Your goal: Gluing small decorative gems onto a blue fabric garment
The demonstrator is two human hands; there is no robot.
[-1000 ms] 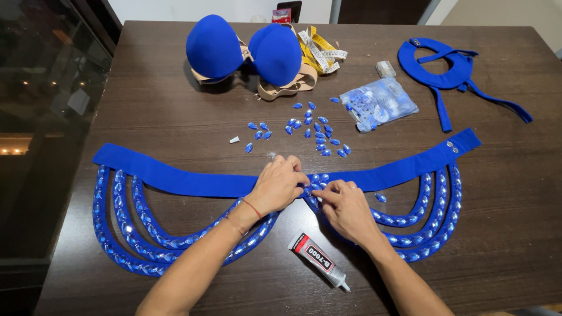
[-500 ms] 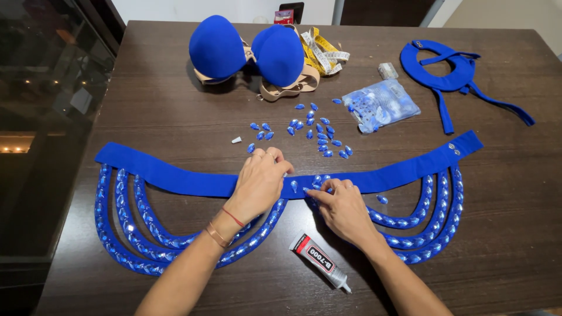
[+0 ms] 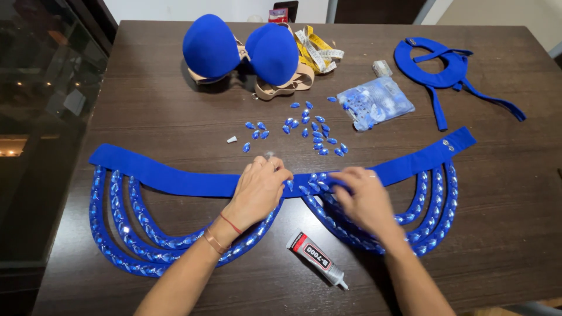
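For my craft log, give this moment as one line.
left hand: on belt | right hand: on belt centre gems | glue: lying near | loose gems: behind

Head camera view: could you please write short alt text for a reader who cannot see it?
Two bare hands, left hand and right hand, press on the middle of a blue fabric belt with looped gem strands, on a dark wooden table. A glue tube lies in front; loose blue gems, blue padded cups and a measuring tape lie behind.

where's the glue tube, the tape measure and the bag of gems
glue tube (image 3: 314, 257), head view, on the middle of its labelled body
tape measure (image 3: 319, 51), head view, on the yellow coils beside the blue cups
bag of gems (image 3: 376, 103), head view, on the middle of the clear bag
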